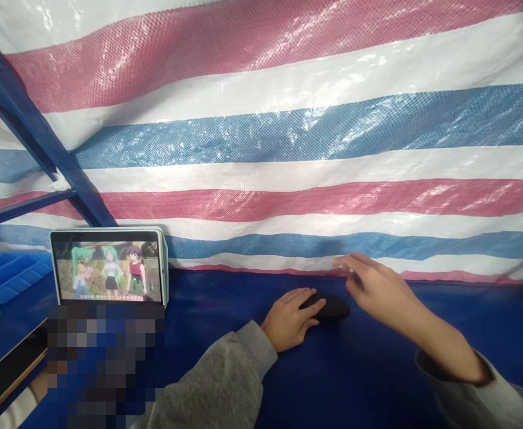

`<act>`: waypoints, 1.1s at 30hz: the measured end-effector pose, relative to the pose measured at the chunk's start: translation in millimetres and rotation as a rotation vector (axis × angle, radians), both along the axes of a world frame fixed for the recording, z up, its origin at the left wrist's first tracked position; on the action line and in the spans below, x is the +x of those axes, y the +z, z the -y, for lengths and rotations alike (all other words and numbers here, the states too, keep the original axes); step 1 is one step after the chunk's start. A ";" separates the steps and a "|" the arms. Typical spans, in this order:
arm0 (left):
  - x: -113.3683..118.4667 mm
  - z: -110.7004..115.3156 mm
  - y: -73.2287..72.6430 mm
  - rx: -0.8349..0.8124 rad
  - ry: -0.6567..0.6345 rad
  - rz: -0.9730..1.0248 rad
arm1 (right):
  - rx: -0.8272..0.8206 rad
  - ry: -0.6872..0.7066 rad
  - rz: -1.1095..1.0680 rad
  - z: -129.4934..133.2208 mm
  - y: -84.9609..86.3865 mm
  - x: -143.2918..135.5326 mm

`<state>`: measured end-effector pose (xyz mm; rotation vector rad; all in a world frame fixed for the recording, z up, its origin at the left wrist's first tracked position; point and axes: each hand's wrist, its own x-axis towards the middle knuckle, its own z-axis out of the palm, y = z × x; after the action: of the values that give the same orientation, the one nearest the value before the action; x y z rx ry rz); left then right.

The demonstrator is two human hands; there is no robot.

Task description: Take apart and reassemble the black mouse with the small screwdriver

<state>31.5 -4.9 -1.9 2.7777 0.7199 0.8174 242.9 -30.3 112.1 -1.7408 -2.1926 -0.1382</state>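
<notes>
A black, rounded object that looks like a computer mouse lies on the blue tabletop. My left hand rests over its left end, the fingers bent across it and the thumb along the near side. Just to the right, my right hand is raised above the table with its fingers curled toward the thumb. A tiny red and dark spot shows below its fingertips, beside the mouse; whether the fingers hold it, I cannot make out.
A tablet in a light case stands at the left, playing a cartoon. Blue plastic trays and a phone lie farther left; a pixelated patch hides part there. A striped tarp hangs behind, with a blue metal frame.
</notes>
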 end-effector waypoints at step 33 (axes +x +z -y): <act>-0.7 -1.0 -2.3 -0.005 -0.004 0.012 | 0.017 0.019 -0.066 -0.5 2.6 -0.9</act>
<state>30.8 -3.9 -4.1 2.7672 0.7126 0.8293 242.0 -29.8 114.6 -1.6911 -2.1537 -0.0927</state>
